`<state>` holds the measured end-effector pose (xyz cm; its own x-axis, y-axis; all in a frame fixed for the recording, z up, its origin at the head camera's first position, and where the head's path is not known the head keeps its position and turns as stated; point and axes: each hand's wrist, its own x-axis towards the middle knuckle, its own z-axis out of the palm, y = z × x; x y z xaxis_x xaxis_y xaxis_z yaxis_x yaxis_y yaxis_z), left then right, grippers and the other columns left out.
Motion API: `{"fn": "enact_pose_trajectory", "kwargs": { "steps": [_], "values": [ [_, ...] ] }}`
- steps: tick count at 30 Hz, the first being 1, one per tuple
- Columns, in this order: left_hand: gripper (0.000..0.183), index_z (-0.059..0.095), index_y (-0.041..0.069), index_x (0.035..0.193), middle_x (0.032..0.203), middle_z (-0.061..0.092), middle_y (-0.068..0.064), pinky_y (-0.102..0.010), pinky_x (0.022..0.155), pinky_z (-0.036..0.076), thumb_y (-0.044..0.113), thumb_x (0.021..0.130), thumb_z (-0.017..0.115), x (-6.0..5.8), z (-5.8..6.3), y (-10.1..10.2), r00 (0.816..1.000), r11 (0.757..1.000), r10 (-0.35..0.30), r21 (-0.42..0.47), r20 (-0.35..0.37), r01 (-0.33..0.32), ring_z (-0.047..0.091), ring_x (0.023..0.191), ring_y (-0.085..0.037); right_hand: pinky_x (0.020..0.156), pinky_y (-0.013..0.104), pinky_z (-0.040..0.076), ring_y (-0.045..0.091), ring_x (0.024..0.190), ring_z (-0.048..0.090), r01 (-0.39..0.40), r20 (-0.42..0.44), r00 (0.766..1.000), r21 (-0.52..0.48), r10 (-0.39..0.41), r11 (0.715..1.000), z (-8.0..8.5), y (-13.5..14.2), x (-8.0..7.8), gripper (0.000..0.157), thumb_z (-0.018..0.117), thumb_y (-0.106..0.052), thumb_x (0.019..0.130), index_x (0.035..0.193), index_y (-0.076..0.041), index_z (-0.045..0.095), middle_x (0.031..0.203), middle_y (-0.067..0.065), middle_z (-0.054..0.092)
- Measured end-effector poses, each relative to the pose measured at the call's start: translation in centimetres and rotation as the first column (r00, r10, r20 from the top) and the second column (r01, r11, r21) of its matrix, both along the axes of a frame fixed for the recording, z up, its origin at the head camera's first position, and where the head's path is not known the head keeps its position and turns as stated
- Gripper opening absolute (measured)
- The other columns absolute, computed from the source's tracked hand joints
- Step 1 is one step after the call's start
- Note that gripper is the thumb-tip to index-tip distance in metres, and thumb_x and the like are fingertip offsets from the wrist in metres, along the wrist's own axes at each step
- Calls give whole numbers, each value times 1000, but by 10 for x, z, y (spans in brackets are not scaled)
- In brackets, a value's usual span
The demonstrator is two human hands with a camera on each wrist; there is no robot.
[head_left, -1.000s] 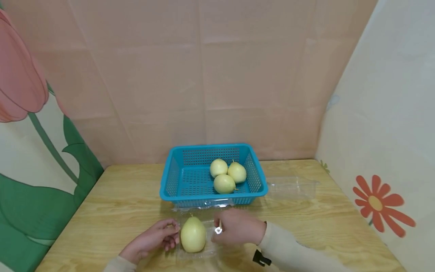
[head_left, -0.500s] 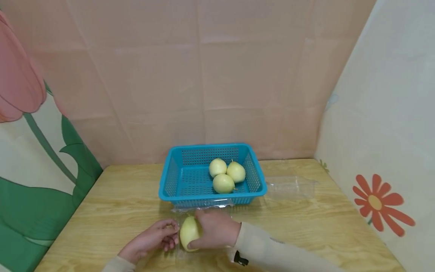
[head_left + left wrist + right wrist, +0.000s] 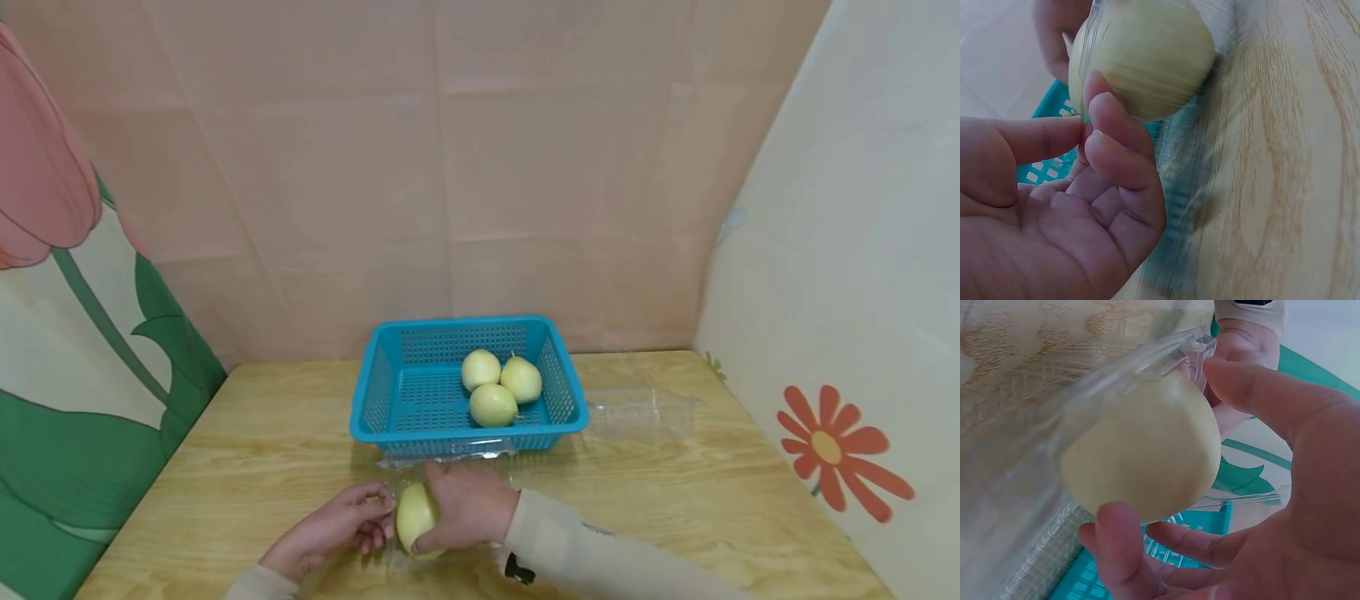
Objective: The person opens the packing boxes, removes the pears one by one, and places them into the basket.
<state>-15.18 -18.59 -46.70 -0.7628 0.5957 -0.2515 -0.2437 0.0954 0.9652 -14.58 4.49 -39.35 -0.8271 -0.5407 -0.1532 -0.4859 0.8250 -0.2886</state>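
Note:
A yellow-green pear (image 3: 414,518) lies in a clear plastic clamshell box (image 3: 450,454), whose lid is folded back toward the basket. My right hand (image 3: 472,504) reaches over the pear from the right. In the right wrist view, its thumb and fingers (image 3: 1119,534) curl round the pear's sides. On the box's left, my left hand (image 3: 333,525) pinches the thin rim between thumb and fingers, as the left wrist view shows at the box edge (image 3: 1090,47). Most of the box's right side is hidden under the right hand and sleeve.
Behind the box stands a blue perforated basket (image 3: 468,437) with pears (image 3: 493,406) grouped in its right half. Another clear plastic box (image 3: 645,414) lies to the basket's right. The wooden table (image 3: 285,417) ends at a draped back wall.
My right hand has moved left from the box's right edge onto the pear and grips it; the pear has turned or tilted slightly leftward. My left hand stays at the box rim.

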Motion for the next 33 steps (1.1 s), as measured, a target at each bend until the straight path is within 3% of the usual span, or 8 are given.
{"fn": "enact_pose_trajectory", "kwargs": {
  "steps": [33],
  "values": [
    [16,53,4,104,84,63,-2,-21,57,45,19,105,46,-1,-2,-2,1000,1000,-21,21,-2,21,56,69,-10,58,29,43,10,67,53,30,50,998,43,-32,999,-2,-7,-5,71,82,-61,67,115,-15,56,81,-6,58]
  ]
}}
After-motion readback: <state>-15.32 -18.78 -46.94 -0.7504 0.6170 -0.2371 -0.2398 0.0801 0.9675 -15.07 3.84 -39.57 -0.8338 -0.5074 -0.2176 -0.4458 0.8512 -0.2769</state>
